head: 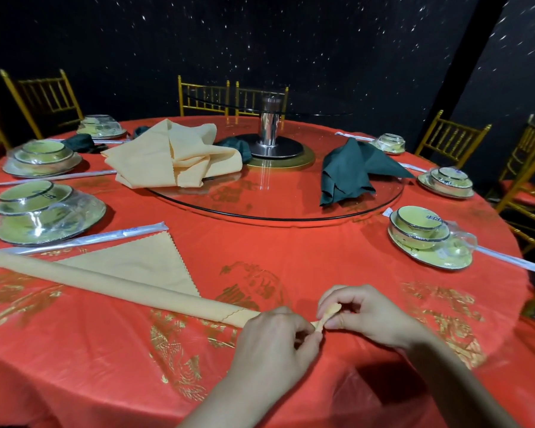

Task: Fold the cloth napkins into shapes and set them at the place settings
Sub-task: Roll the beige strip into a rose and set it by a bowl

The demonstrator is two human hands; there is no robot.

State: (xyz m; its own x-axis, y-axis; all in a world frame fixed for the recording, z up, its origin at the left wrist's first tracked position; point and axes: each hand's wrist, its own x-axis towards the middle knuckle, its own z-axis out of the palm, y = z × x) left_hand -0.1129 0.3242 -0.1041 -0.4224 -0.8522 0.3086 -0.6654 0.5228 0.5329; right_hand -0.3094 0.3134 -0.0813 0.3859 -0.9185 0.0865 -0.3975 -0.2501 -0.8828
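**Starting the coil.** The rolled napkin (pixel 112 281) lies slantwise across the near desk (pixel 322 257), one triangular flap not yet rolled in, its right tip held between both hands. The left hand (pixel 272 341) pinches the roll just behind the tip and the right hand (pixel 368 313) pinches the tip itself — both grips narrow, closed on cloth. Judged best: keep the roll taut and turn the tip tightly inward, anchoring with the left — a slack start would likely unravel.

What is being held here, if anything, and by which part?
The rolled peach napkin, by its pointed end: the left grip pinches the roll's end, the right grip pinches the very tip.
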